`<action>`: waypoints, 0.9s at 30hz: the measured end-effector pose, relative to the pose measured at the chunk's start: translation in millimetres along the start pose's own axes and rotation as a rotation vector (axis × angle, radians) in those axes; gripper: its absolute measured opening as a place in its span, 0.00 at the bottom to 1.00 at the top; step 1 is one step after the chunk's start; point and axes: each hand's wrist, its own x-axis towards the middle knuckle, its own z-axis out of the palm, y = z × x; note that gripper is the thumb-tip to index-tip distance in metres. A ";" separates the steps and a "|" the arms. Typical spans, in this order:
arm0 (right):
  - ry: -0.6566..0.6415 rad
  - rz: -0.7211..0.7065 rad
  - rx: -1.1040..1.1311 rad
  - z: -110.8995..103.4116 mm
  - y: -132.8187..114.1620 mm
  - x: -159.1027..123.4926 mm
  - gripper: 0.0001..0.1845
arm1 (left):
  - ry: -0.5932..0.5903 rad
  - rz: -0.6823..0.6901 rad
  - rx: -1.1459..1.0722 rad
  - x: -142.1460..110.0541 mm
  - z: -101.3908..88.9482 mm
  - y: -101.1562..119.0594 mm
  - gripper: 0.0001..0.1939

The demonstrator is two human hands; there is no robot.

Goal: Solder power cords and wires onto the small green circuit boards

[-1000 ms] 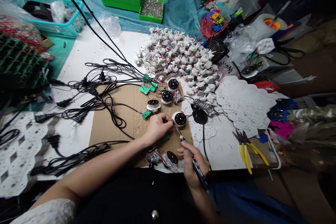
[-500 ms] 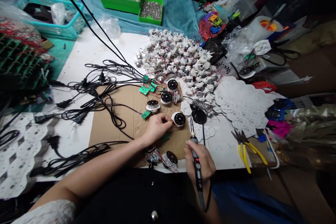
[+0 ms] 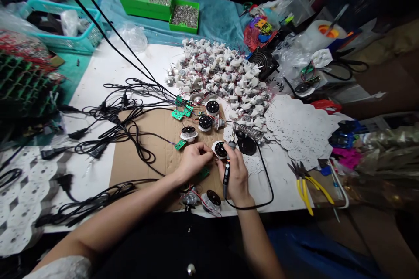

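My left hand (image 3: 195, 160) is closed in a pinch at the left edge of a white round part with a black, holed disc (image 3: 220, 150) on top. What its fingertips grip is too small to make out. My right hand (image 3: 237, 175) is closed around a soldering iron (image 3: 226, 176), its tip pointing up and away, while the fingertips touch the disc part's right side. Partly under my left hand lies a green circuit board (image 3: 204, 171). Similar disc parts stand behind, among them one (image 3: 188, 132) beside a small green board (image 3: 180, 144).
A heap of white motor parts (image 3: 222, 74) lies behind the cardboard sheet (image 3: 131, 163). Black plug cables (image 3: 137, 139) tangle on the left. To the right are a coiled iron stand (image 3: 250, 132), white plates (image 3: 294, 126) and yellow-handled pliers (image 3: 304, 192). Green bins (image 3: 145, 2) stand at the back.
The soldering iron has left the disc part's wires and swung round in my right hand, its tip now upward. My right hand has moved in to the disc part; my left stays there.
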 end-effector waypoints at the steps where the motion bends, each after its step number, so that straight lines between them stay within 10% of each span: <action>1: -0.003 0.001 0.001 1.0 -0.5 1.2 0.28 | -0.004 -0.002 -0.006 0.1 -0.1 -0.1 0.07; 10: 0.076 -0.012 0.033 -0.1 -7.1 6.7 0.31 | -0.117 0.014 0.004 -0.4 -9.5 1.3 0.09; 27: 0.180 -0.036 -0.071 9.8 -0.9 -2.6 0.29 | -0.332 0.063 0.638 -56.8 -102.1 16.1 0.13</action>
